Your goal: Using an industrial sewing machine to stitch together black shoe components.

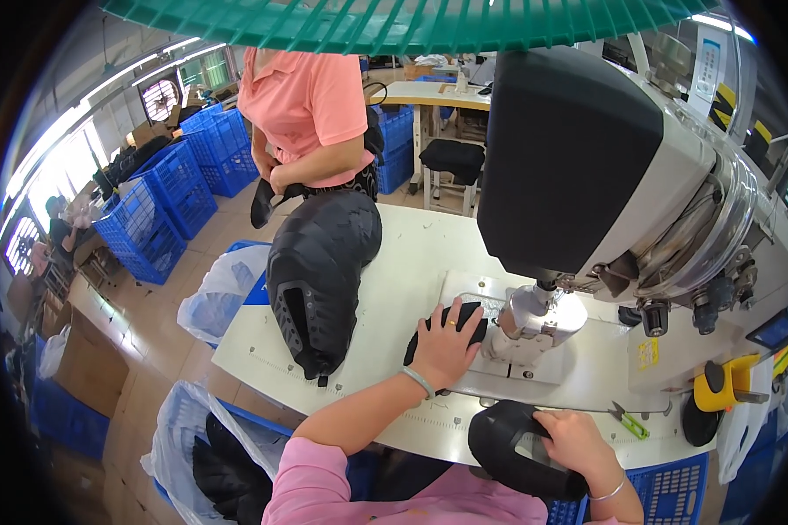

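Looking down from the head camera at a white sewing table (394,289) with a post-bed sewing machine (587,184). Left hand (446,346), fingers spread, pressing flat on a black shoe piece (464,317) just left of the machine's post (534,319). Right hand (578,442), nearer than the post at the table's front edge, curled closed around a second black curved piece (508,446). Left of the post, a tall stack of black pieces (320,280); beyond it, a standing person in a coral shirt (302,105). Best handled, judging by this: keep the pressed piece flat and snug against the post, fingertips clear of the needle area.
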The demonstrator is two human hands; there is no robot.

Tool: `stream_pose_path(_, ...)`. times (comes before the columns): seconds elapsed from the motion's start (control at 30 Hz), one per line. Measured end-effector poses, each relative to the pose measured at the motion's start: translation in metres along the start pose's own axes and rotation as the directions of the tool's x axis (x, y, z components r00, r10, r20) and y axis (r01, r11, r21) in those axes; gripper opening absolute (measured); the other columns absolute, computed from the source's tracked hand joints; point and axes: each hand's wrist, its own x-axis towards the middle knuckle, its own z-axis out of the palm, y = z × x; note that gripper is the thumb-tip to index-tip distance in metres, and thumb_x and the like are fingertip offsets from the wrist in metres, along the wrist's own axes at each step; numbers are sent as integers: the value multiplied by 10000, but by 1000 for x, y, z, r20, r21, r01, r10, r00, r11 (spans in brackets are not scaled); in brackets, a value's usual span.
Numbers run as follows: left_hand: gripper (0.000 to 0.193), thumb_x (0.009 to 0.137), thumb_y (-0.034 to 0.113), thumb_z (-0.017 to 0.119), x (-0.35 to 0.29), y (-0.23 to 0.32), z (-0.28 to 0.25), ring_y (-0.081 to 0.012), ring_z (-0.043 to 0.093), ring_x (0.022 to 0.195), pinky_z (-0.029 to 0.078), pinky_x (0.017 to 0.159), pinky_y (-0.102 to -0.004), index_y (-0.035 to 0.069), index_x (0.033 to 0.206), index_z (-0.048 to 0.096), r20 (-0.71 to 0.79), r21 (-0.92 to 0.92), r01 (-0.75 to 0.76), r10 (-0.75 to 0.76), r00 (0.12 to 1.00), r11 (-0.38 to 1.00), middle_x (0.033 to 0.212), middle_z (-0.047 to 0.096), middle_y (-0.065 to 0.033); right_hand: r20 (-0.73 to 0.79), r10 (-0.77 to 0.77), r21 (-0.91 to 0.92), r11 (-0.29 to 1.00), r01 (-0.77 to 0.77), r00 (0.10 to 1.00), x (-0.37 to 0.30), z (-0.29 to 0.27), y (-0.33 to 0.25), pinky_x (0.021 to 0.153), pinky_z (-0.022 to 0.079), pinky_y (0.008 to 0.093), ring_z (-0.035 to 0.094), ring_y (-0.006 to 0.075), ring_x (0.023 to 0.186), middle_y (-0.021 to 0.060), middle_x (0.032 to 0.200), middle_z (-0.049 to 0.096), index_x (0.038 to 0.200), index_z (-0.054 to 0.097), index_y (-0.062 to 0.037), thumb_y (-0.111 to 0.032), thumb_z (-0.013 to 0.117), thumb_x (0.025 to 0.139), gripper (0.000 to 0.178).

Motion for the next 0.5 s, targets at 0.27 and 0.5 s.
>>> stream_pose_path(0.27,622,900,353,596,0,3,-5,-416,381,1289,362,983,-570,223,1464,367,-11,49,7,-7,1000,999,1490,352,-184,-21,-42,-33,999,41,999,-1,2,3,739,552,408,682,297,844,117,955,698,1086,655,-24,-98,655,738,355)
stream_pose_path(0.5,610,918,390,576,-1,2,2,-441,379,1303,365,970,-652,236,1468,361,14,15,10,-10,1000,1000,1500,342,-185,-9,-13,-50,999,13,1000,-4,4,1,743,553,405,683,304,840,120,939,702,1092,665,-43,-115,662,735,364)
